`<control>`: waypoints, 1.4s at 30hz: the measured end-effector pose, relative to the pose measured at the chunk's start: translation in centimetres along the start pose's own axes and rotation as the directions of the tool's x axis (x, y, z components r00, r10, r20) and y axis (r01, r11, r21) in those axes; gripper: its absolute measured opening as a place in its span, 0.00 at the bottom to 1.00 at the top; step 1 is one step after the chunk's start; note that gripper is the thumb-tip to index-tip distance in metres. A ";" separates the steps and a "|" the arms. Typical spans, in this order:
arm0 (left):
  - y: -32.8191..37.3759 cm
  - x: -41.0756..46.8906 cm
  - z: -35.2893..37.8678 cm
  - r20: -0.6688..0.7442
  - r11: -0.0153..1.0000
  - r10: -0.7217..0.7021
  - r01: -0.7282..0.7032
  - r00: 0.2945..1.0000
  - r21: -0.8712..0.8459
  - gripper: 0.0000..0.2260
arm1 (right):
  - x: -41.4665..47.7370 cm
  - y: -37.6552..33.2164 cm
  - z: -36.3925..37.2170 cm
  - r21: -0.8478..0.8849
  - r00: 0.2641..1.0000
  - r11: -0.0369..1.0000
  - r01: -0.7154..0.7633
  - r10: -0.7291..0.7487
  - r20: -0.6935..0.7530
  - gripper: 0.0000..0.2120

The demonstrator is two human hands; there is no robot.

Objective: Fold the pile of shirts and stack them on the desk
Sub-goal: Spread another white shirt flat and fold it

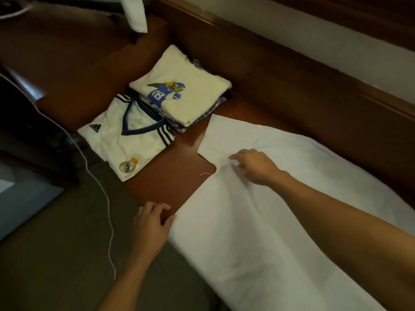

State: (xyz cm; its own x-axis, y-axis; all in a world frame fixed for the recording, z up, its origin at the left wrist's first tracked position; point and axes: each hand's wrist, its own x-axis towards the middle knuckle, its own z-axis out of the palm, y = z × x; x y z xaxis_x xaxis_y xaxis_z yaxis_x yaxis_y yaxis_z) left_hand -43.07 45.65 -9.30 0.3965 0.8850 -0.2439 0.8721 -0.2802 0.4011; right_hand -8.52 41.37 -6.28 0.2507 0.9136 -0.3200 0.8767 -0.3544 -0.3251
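Left grip: my fingers loosely bent, holding nothing, on the worktop edge, thumb at the hem of the spread white shirt. My right grip: on that shirt by its sleeve; pinching or flat, cannot tell. Beside: folded Real Madrid jersey; cream number-18 shirt topping a stack; white cable at left.

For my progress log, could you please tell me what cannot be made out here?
Head view:
1. White shirt: cut off by right and bottom edges; right arm covers part.
2. Stack under cream shirt: count hidden by it.
3. Left hand, right hand: grip on shirt unclear, fingers hide it.
4. White object at top: cut off by top edge.
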 end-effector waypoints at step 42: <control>-1.9 -9.0 3.0 0.222 0.942 -0.175 0.228 0.959 -0.245 0.05 | -5.4 5.4 -2.8 -0.128 0.975 0.987 -0.096 0.067 -0.210 0.14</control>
State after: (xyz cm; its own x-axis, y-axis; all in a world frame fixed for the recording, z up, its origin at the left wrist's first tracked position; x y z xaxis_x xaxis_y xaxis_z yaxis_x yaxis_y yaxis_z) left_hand -47.41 37.11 -10.52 0.2916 0.8154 -0.5001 0.8422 0.0290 0.5384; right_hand -3.96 35.10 -3.84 0.3899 0.9091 -0.1468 0.8941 -0.4119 -0.1760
